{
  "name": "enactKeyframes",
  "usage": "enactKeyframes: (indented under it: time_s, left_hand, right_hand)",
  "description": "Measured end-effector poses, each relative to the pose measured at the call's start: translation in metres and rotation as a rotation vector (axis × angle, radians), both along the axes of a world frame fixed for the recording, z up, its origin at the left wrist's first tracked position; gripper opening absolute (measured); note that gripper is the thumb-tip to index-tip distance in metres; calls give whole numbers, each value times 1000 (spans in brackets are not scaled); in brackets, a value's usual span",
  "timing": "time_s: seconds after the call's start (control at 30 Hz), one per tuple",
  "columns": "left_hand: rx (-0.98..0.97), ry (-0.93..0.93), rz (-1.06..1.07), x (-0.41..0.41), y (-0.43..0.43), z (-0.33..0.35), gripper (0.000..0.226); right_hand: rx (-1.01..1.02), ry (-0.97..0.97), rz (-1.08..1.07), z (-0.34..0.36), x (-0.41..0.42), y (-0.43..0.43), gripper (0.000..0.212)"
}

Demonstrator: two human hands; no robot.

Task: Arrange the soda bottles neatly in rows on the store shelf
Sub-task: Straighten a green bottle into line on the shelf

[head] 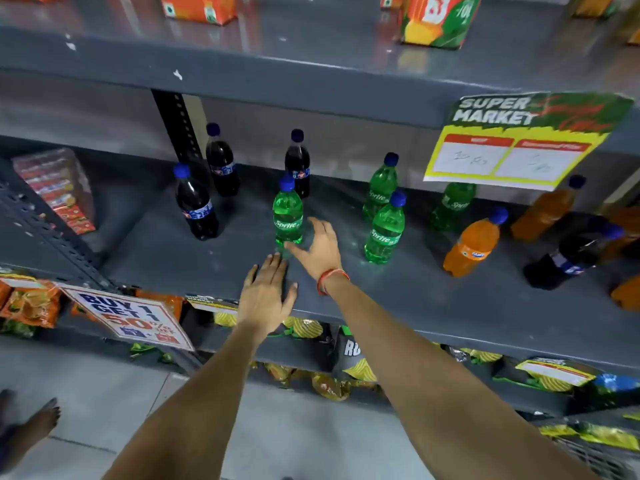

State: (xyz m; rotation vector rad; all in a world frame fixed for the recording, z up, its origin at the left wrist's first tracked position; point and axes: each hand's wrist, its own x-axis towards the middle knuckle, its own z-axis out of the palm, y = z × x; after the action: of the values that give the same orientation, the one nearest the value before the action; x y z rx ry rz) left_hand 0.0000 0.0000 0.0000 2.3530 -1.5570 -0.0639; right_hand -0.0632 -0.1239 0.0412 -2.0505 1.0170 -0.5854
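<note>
On the grey middle shelf [156, 251] stand soda bottles with blue caps. Three dark cola bottles [195, 206] are at the left and back. A green Sprite bottle [288, 216] stands upright near the middle, and further green bottles [384, 230] are to its right. Orange bottles [472, 245] and another dark bottle [571, 258] are at the far right. My right hand [318, 247] is open, fingers spread, just right of and below the middle Sprite bottle, holding nothing. My left hand [265, 294] lies flat and open near the shelf's front edge.
A "Super Market" price sign [519, 140] hangs from the upper shelf and hides part of a green bottle. Juice cartons [436, 19] stand on the top shelf. Snack packets [31, 306] fill the shelf below, beside a "Buy 1 Get 1" sign [131, 317]. A bare foot [38, 424] is at lower left.
</note>
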Motion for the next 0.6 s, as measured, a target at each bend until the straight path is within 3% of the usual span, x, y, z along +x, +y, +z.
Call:
enactKeyframes:
  time_s: [0.3, 0.6]
  left_hand:
    - [-28, -73, 17, 6, -4, -9, 60]
    - [-9, -60, 20, 7, -2, -9, 59]
  right_hand:
    - [71, -162, -123, -14, 33, 1, 49]
    - [54, -200, -226, -17, 25, 2, 44]
